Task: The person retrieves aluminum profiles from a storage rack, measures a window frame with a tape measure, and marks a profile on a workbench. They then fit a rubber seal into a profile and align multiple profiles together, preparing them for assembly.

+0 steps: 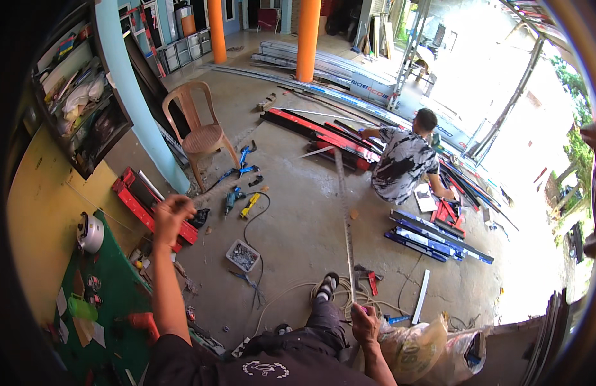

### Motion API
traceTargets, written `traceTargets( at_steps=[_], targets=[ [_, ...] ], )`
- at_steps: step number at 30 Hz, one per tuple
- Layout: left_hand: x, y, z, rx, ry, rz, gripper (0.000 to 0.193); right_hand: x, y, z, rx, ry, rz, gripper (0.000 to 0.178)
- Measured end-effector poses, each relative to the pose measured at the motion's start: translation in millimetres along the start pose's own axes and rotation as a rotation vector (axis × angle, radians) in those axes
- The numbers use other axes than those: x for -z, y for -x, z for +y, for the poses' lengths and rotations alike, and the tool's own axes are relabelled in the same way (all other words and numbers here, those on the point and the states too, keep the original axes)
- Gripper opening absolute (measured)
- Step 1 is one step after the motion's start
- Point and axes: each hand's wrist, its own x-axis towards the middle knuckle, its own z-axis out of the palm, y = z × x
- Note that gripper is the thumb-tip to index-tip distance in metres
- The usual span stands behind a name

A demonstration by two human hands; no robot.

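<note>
My right hand (364,325) is closed round the near end of a long, narrow metal strip (343,212). The strip slants away over the concrete floor, its far end near the red metal profiles (317,135). Raised at the left is my left hand (172,219), fingers loosely bent and apart, with nothing visible in it. Below and behind that hand in the picture lies a red frame piece (136,201) with a black bag (199,218). Between my hands, a clear tub of small metal parts (243,256) stands on the floor.
A person (407,157) crouches ahead among red and black profiles. Blue-wrapped bars (433,239) lie at right. A drill (232,199), yellow tool (250,205), brown chair (202,132) and looping cable (282,293) occupy the floor. Plastic sacks (426,350) sit beside my right arm; a green-topped table (66,321) is left.
</note>
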Motion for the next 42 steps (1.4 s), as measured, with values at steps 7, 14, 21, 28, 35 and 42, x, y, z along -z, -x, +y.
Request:
traceTargets(
  at_steps=[7, 14, 21, 28, 35, 42],
  targets=[
    [-179.0, -74.7, -95.8, 0.257, -0.035, 0.032, 0.014, -54.8, -263.8, 21.6, -0.013, -0.157, -0.156, 0.033],
    [-295.3, -160.3, -139.9, 0.380, 0.069, 0.200, 0.017, -68.6, -541.6, -25.4, 0.249, -0.155, -0.450, 0.028],
    [-346.5, -316.3, -223.4, 0.418, 0.278, 0.438, 0.014, -184.5, -721.3, -128.2, 0.512, -0.253, -0.695, 0.030],
    [-346.1, -536.4, -278.6, 0.403, 0.116, 0.408, 0.015, -262.0, -904.7, -213.4, 0.515, -0.163, -0.694, 0.029],
    [-340.5, -741.0, -305.2, 0.421, 0.062, 0.329, 0.020, -323.4, -1062.4, -258.9, 0.433, -0.227, -0.634, 0.032],
    [-292.1, -987.2, -349.7, 0.263, -0.081, 0.379, 0.020, -440.1, -1252.5, -307.5, 0.577, -0.326, -0.633, 0.034]
  ],
)
